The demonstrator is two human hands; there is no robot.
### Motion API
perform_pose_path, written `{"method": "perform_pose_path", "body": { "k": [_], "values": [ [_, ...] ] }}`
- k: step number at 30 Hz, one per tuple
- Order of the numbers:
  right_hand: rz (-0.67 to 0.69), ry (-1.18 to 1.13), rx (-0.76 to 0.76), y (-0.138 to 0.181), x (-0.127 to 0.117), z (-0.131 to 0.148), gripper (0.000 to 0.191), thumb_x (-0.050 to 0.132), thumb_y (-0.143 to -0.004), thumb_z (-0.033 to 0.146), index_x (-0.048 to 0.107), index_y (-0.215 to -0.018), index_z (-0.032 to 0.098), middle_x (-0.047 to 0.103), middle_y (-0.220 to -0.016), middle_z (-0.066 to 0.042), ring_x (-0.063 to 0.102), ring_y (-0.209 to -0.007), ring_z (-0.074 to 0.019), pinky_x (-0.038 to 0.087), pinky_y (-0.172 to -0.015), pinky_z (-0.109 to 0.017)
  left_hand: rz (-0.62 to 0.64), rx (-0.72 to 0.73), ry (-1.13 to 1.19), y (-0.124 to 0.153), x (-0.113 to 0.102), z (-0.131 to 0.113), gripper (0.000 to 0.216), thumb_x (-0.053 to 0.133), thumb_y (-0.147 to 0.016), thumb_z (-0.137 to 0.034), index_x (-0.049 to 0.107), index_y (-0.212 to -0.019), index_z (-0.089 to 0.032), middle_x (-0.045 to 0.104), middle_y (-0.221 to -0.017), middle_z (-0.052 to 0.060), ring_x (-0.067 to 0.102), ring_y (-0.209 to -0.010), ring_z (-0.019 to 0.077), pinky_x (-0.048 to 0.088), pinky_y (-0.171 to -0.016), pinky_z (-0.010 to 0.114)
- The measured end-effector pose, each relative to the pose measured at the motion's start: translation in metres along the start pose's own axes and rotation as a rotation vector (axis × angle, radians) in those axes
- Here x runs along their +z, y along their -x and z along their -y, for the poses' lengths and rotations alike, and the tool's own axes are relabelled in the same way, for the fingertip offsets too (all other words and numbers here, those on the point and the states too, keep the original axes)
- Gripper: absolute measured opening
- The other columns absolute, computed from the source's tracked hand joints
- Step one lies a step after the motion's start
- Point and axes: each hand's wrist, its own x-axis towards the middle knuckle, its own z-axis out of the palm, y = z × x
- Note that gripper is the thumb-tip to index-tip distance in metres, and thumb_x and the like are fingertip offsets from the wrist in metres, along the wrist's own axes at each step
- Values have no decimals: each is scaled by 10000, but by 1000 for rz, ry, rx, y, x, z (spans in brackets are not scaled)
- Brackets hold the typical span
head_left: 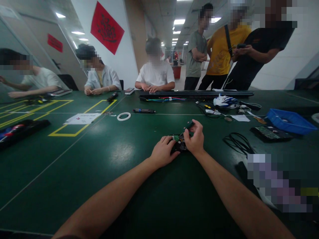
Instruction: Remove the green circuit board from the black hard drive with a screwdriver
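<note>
On the green table, a black open device casing point(183, 146) lies between my hands. Inside it I see a small green circuit board point(176, 138) and some wires. My left hand point(163, 151) is closed on the casing's left side, fingers over its far edge and thumb along the near edge. In my right hand point(195, 137) is a screwdriver point(189, 124), dark-handled and tilted, its thin shaft pointing down left to the circuit board. Whether the tip touches a screw is too small to tell.
Ahead lie a white tape roll point(124, 116), a dark cylindrical tool point(144, 111) and long black bars point(196, 95). To the right are a black cable point(236, 142), a circuit-board unit point(271, 133) and a blue tray point(290, 121). Several people sit or stand beyond the table.
</note>
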Motion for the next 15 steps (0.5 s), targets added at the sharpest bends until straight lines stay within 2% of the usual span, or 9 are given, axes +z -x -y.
{"method": "perform_pose_path", "body": {
  "k": [15],
  "values": [
    [5,44,1,-1,-2,2,551,631,-913,281,423,-1418,205,589,-1258,-156,659,-859,-236,608,-772,-443,-5,0,6,0,2,1,528,663,-890,-491,560,-1330,-217,554,-1351,116,470,-1287,316,476,-1061,486]
  ]
}}
